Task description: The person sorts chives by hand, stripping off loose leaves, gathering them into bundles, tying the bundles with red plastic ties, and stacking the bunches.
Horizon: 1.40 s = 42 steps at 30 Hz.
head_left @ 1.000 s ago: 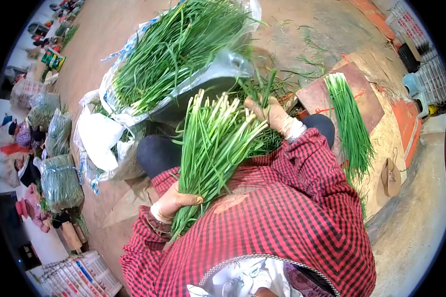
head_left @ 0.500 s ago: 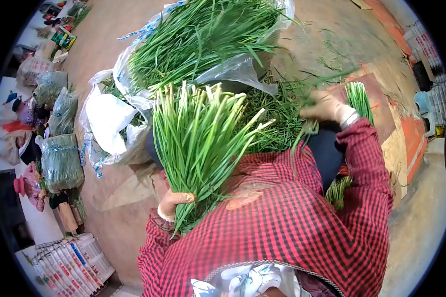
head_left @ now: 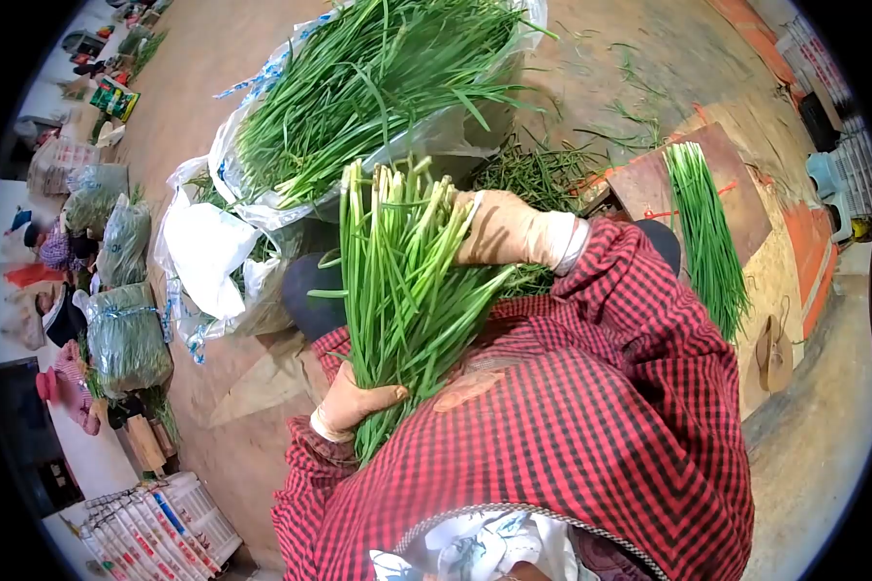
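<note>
A thick bunch of garlic chives (head_left: 397, 300) stands before my chest, pale stem ends up and green leaves down. My left hand (head_left: 358, 402), in a light glove, is wrapped round its lower leafy part, thumb across the front. My right hand (head_left: 509, 228), gloved too, is at the bunch's upper right side, its fingers closed on stalks near the pale ends; the fingertips are partly hidden. Just beyond, a big clear plastic bag (head_left: 465, 131) is heaped with loose chives (head_left: 378, 92).
At right, a neat bundle of chives (head_left: 702, 232) lies across a brown board (head_left: 746, 208). Trimmed leaf scraps (head_left: 538, 174) pile up on the floor ahead. A white bag (head_left: 203, 247) sits at left; packed bags (head_left: 126, 339), white crates (head_left: 165, 523) and other people (head_left: 63, 387) are farther left.
My right hand has come in from the scrap pile at the right to the bunch's stem ends. The bunch stands more upright, and more of the bundle on the board shows.
</note>
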Available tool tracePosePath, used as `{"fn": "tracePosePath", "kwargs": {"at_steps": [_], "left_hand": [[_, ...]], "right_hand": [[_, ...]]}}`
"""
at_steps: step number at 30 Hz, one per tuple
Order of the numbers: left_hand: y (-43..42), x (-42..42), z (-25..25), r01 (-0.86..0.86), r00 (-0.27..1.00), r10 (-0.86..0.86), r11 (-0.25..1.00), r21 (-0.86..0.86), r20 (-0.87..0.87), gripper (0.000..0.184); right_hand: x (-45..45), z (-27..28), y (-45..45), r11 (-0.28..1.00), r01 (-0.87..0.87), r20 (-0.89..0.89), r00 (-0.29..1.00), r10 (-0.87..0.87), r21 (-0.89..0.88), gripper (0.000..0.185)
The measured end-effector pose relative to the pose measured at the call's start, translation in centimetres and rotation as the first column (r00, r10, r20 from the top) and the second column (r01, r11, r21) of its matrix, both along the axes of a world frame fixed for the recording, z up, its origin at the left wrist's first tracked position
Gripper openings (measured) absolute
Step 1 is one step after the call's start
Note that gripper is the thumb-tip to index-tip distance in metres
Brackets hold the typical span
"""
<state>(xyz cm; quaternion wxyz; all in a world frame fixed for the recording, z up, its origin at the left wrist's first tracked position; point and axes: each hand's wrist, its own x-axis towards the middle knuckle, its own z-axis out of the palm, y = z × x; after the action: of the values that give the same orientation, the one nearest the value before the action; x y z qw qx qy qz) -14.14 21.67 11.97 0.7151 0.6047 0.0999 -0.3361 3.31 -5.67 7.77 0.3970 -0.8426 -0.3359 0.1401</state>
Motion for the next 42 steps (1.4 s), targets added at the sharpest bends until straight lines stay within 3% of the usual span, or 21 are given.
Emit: {"fn": "tracePosePath", "kwargs": {"at_steps": [1,2,5,7,10,13,15,17,18,19,21,22,24,26,29,31,33,35,37,40,42], "left_hand": [[0.2,-0.3,-0.1,0.002,1.000,-0.002,1.000,-0.002,-0.007,0.046],[0.2,-0.4,0.0,-0.010,0.999,0.010,1.000,-0.002,-0.045,0.045],[0.8,-0.2,0.0,0.087,0.988,-0.081,0.995,0.039,-0.129,0.046],[0.7,-0.1,0.0,0.110,0.984,-0.103,0.993,0.040,-0.144,0.046],[1.0,-0.3,-0.9,0.118,0.978,-0.123,0.992,-0.041,-0.170,0.047],[0.7,0.3,0.1,0.094,0.969,-0.118,0.989,-0.118,-0.215,0.050],[2.7,0.0,-1.0,0.186,0.957,-0.196,0.980,-0.067,-0.214,0.056],[3.2,-0.3,-1.0,0.115,0.988,-0.119,0.992,-0.049,-0.103,0.066],[3.3,-0.5,-1.1,0.081,0.994,-0.084,0.995,-0.053,-0.067,0.073],[3.3,-0.5,-0.9,0.081,0.994,-0.084,0.996,-0.047,-0.068,0.073],[3.1,-0.2,-0.7,0.035,0.994,-0.040,0.998,-0.052,-0.100,0.075],[3.0,0.0,-0.8,0.038,0.994,-0.043,0.998,-0.044,-0.105,0.072],[2.7,0.5,-1.0,0.054,0.988,-0.061,0.997,-0.054,-0.143,0.070],[1.5,0.7,-0.6,0.011,0.987,-0.024,0.997,-0.083,-0.160,0.062],[1.2,0.7,-0.7,-0.006,0.986,-0.004,0.998,-0.060,-0.167,0.061],[0.5,0.9,-0.3,0.004,0.987,-0.014,0.998,-0.061,-0.159,0.059],[-0.2,0.8,0.0,-0.044,0.986,0.048,0.999,0.024,-0.158,0.055],[-1.2,0.8,0.2,-0.121,0.981,0.117,0.992,-0.019,-0.158,0.049],[-1.1,0.9,0.1,-0.022,0.991,0.027,0.999,0.041,-0.127,0.044],[-1.9,1.1,0.7,0.020,0.994,-0.010,0.996,0.090,-0.113,0.040],[-2.0,1.2,0.6,0.036,0.994,-0.028,0.996,0.078,-0.103,0.040]], "right_hand": [[-0.9,-0.4,0.2,0.993,0.051,0.042,0.998,-0.056,0.105,0.049],[-1.4,-0.6,-0.2,0.979,0.083,0.037,0.996,-0.078,-0.187,0.039],[-2.4,-2.0,-2.0,0.917,0.016,0.289,0.951,0.109,-0.399,0.037],[-2.0,-0.2,-2.4,0.832,0.016,0.119,0.991,0.060,-0.554,0.028],[-1.6,-1.9,-5.5,0.888,0.191,0.136,0.980,-0.146,-0.419,0.028],[-0.9,-2.7,-7.9,0.928,0.358,0.171,0.926,-0.337,-0.107,0.027],[0.3,-2.1,-10.0,0.828,0.538,0.206,0.802,-0.561,0.161,0.022],[2.2,-2.9,-14.5,0.677,0.731,-0.010,0.681,-0.733,0.084,0.023],[2.6,-2.7,-15.5,0.727,0.658,0.122,0.752,-0.647,-0.198,0.034],[2.2,-3.1,-15.5,0.728,0.658,0.118,0.752,-0.648,-0.194,0.034],[0.5,-2.8,-14.6,0.816,0.271,-0.085,0.928,-0.362,-0.511,0.061],[0.0,-1.7,-13.4,0.889,0.304,-0.141,0.919,-0.368,-0.344,0.084],[-0.4,1.2,-10.3,0.963,0.268,-0.237,0.935,-0.265,-0.018,0.062],[-1.2,2.6,-7.4,0.986,0.119,-0.045,0.992,-0.114,0.118,0.055],[-1.6,3.2,-4.3,0.985,0.140,0.162,0.974,-0.156,0.104,0.054],[-1.3,3.4,-3.2,0.983,0.181,0.295,0.940,-0.173,0.000,0.068],[-2.2,4.0,-1.2,0.922,0.114,0.302,0.953,0.003,-0.370,0.080],[-3.4,1.1,0.3,0.967,0.224,0.439,0.886,-0.149,-0.124,0.082],[-2.5,2.7,0.2,0.945,0.113,0.058,0.993,-0.100,-0.306,0.061],[-3.7,0.1,1.2,0.959,0.221,0.109,0.973,-0.204,-0.176,0.042],[-3.7,-0.7,1.1,0.949,0.221,0.030,0.975,-0.220,-0.225,0.040]]}}
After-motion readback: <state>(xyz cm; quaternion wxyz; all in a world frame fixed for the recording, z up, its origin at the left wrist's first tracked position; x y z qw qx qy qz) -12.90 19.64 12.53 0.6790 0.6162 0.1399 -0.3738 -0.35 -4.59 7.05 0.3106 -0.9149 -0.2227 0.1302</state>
